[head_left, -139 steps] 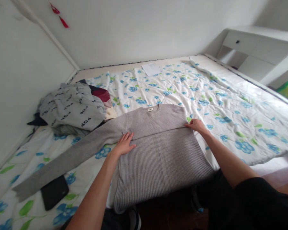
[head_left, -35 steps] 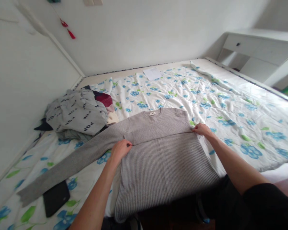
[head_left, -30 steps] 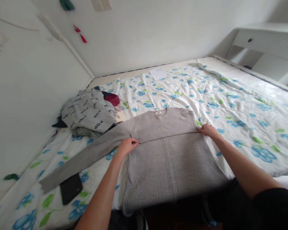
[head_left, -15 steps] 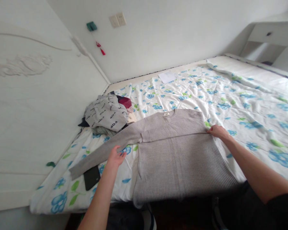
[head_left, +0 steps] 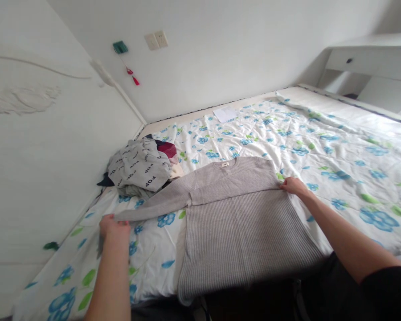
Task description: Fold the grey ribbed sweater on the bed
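A grey ribbed sweater (head_left: pixel 247 227) lies spread on the bed, its neck label facing up and its hem at the bed's near edge. One sleeve is folded across the chest. The other sleeve (head_left: pixel 167 198) stretches out to the left. My left hand (head_left: pixel 114 226) is closed on the cuff end of that outstretched sleeve. At the sweater's right side, my right hand (head_left: pixel 293 185) pinches the knit by the fold of the crossed sleeve. The dark phone-like object near the left sleeve is mostly hidden behind my left hand and forearm.
A heap of clothes (head_left: pixel 138 167), topped by a grey garment printed "POP", sits left of the sweater. White sheets of paper (head_left: pixel 225 114) lie far back on the floral bedsheet (head_left: pixel 337 178). A white headboard (head_left: pixel 36 156) rises at left, and a white desk (head_left: pixel 364 62) stands back right.
My left hand has moved left and down from beside the sleeve to its cuff and closed on it, lifting the end slightly. My right hand keeps its hold. The view has shifted a little.
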`<action>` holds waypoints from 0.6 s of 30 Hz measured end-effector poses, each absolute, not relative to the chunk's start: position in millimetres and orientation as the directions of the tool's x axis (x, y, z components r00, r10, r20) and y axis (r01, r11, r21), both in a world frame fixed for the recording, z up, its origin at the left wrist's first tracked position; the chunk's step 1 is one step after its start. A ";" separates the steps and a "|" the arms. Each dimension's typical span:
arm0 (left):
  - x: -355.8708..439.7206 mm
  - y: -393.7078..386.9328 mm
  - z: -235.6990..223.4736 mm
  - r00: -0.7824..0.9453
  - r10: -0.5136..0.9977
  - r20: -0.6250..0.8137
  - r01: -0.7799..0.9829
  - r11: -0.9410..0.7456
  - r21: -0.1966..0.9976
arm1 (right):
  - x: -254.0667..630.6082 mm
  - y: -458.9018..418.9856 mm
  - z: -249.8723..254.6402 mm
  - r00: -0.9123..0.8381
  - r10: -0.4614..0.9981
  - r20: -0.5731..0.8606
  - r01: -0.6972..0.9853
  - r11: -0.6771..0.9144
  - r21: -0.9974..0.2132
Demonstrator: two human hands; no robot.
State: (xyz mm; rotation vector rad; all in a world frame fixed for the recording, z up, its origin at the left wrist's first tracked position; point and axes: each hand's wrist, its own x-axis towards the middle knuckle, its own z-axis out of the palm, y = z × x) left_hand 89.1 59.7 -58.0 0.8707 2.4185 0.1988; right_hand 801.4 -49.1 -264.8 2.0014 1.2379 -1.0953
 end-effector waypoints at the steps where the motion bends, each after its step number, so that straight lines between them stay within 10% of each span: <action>1: 101.4 67.1 -52.0 -0.676 0.617 -0.403 0.482 0.784 0.391 | 800.8 -48.0 -264.2 0.240 0.459 -0.855 0.903 -0.430 0.023; 4: 159.4 74.0 -32.9 -0.543 0.792 -0.279 0.328 0.506 0.798 | 799.2 -45.7 -262.2 0.217 0.459 -0.861 0.911 -0.412 0.010; 7: 222.2 59.9 -25.5 -0.043 0.955 -0.294 0.275 0.294 0.915 | 798.1 -45.0 -261.1 0.212 0.471 -0.856 0.916 -0.402 0.005; 18: 220.0 12.1 -140.6 0.362 0.540 -0.760 0.900 0.011 0.436 | 796.3 -43.7 -258.7 0.206 0.513 -0.833 0.930 -0.367 0.004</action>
